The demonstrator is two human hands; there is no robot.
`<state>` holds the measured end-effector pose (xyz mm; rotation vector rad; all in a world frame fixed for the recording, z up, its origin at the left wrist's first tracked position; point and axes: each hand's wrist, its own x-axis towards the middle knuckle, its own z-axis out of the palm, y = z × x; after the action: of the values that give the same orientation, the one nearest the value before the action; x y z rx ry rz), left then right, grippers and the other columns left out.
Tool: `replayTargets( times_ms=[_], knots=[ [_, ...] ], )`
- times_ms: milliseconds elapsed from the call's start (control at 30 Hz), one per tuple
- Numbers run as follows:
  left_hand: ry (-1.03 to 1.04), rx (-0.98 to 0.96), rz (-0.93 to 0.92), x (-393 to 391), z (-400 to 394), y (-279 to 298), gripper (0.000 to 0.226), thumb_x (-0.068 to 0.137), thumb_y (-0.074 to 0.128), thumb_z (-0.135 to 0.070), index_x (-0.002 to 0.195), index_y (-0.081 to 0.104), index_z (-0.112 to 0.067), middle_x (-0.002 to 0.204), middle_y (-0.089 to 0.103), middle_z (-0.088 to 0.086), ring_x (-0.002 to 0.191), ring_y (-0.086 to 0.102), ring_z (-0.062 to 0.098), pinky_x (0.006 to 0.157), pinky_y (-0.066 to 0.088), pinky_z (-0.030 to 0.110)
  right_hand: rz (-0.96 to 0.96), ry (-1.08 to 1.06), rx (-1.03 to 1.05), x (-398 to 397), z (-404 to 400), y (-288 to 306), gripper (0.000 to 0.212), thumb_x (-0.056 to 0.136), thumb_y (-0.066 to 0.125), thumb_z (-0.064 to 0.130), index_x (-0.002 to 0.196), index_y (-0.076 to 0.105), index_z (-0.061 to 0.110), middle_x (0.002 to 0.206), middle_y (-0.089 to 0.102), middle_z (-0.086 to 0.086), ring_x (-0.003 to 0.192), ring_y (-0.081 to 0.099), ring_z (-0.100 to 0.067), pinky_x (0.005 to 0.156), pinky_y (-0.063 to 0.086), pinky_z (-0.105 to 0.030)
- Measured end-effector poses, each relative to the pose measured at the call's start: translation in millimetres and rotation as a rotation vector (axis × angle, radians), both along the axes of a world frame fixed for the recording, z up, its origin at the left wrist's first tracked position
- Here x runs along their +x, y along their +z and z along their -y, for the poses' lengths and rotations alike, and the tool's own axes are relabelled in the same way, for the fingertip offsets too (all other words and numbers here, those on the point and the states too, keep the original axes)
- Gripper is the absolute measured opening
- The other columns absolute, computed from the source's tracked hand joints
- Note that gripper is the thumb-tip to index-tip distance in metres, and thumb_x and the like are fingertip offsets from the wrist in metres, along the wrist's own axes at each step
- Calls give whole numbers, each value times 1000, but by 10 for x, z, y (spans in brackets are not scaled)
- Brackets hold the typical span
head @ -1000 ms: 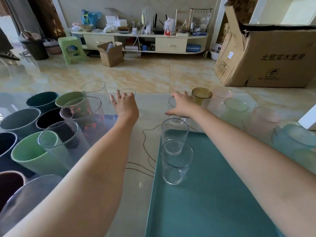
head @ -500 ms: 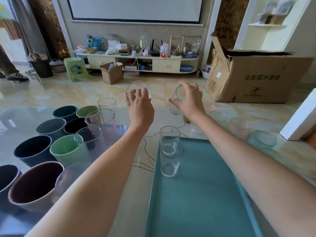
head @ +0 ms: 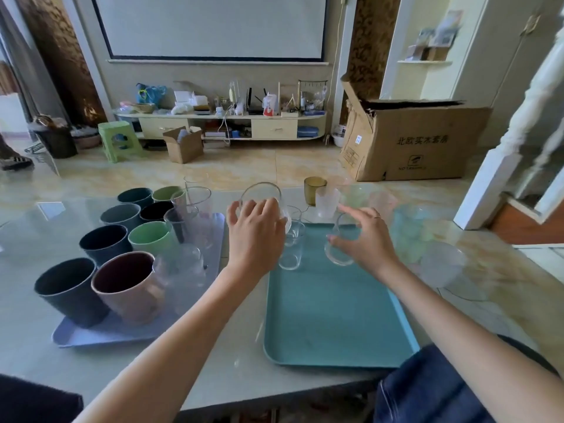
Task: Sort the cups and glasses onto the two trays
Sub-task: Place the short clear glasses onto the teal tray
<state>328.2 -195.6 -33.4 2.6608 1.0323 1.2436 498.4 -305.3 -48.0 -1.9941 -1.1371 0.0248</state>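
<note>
Head view: both hands over teal tray (head: 335, 315), left hand (head: 254, 236) gripping upright clear glass (head: 262, 195), right hand (head: 367, 239) apparently gripping tilted tumbler (head: 338, 251).

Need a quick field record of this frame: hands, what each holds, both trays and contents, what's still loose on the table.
left hand: holds a clear glass, lifted, over the teal tray's far left corner
right hand: holds a smaller clear glass, tilted, over the teal tray's far end
teal tray: clear glasses at its far left corner; rest bare
lavender tray: opaque coloured cups plus several clear glasses
loose on table: amber cup and frosted pastel cups beyond and right of the teal tray
</note>
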Motion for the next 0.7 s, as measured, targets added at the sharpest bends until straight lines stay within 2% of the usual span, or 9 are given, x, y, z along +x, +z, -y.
replayTargets(
  times_ms=[67,167,267,400,567,700],
  knots=[
    [-23,1,-53,-95,125,-148,11,84,58,-21,80,56,-12,81,65,2,86,58,28,102,30,48,-24,-7,15,-59,86,-102,68,69,80,29,132,53,23,118,49,-3,101,48,-12,88,36,-20],
    [-84,63,-247,-180,182,-374,10,84,55,-26,83,57,-16,81,66,-2,85,59,26,99,37,47,-69,-26,13,-84,147,-242,68,67,81,28,129,55,25,108,46,6,95,48,-8,79,30,-11],
    [-151,122,-359,-187,179,-552,9,79,58,-27,78,56,-18,73,66,-6,77,62,24,94,44,45,-68,-13,-46,-64,134,-314,68,65,83,30,127,57,28,106,45,9,93,46,-6,82,33,-16],
    [-226,174,-446,-98,151,-714,19,71,69,-31,71,53,-21,65,62,-9,69,62,18,88,50,41,-90,-47,-21,-5,50,-312,67,64,84,30,125,58,29,104,45,8,92,47,-7,84,35,-20],
    [-308,214,-506,22,119,-841,17,69,66,-30,69,51,-22,63,59,-10,66,60,17,81,51,39,-105,-102,13,77,-61,-284,66,63,84,31,124,59,28,102,46,7,91,48,-9,83,35,-20],
    [-284,226,-509,16,64,-916,12,70,63,-31,75,55,-24,66,61,-12,69,59,16,84,49,36,-112,-105,0,99,-75,-287,66,64,83,30,125,58,28,103,46,6,92,47,-10,84,35,-20]
  ],
)
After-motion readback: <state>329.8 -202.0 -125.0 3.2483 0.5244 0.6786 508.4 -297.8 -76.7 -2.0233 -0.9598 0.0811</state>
